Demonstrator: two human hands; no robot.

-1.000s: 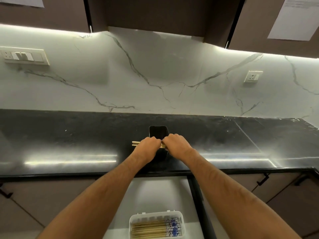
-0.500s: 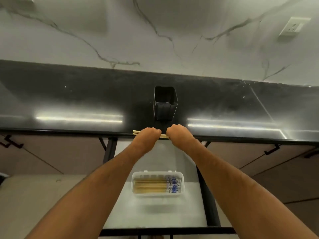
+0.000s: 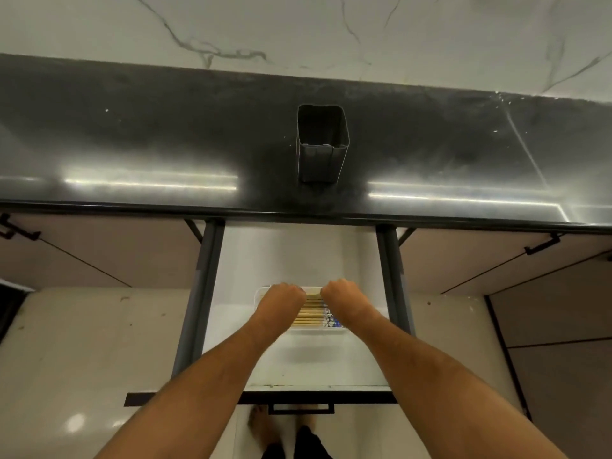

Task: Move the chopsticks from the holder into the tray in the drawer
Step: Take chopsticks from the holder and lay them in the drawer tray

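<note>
Head view looks down over a glossy black stone countertop (image 3: pixel 132 144) backed by a white marble wall with grey veins (image 3: pixel 298 28). A dark, square-mouthed metal holder (image 3: pixel 321 144) stands upright near the counter's front edge, about midway along it; its open mouth shows only dark interior.

Below the counter's front edge, a white-floored drawer with dark grey side rails (image 3: pixel 298 253) is pulled out toward the person. A shallow white plastic tray (image 3: pixel 318 330) sits on the drawer floor, roughly midway between the two rails and well back from the drawer's front edge. Pale wooden chopsticks with blue-patterned ends (image 3: pixel 313 314) lie side by side in the tray, running left to right, the patterned ends toward the right rail.

Both hands hover over the tray's far edge, knuckles up. The left hand (image 3: pixel 284 298) and the right hand (image 3: pixel 341 294) are each curled into a fist, and a short stretch of pale wooden sticks (image 3: pixel 313 295) shows in the gap between them, gripped at both ends. Whether these sticks touch the ones lying in the tray cannot be told.

Beige cabinet fronts with black handles (image 3: pixel 496 253) flank the drawer, over a pale glossy floor (image 3: pixel 82 359).
</note>
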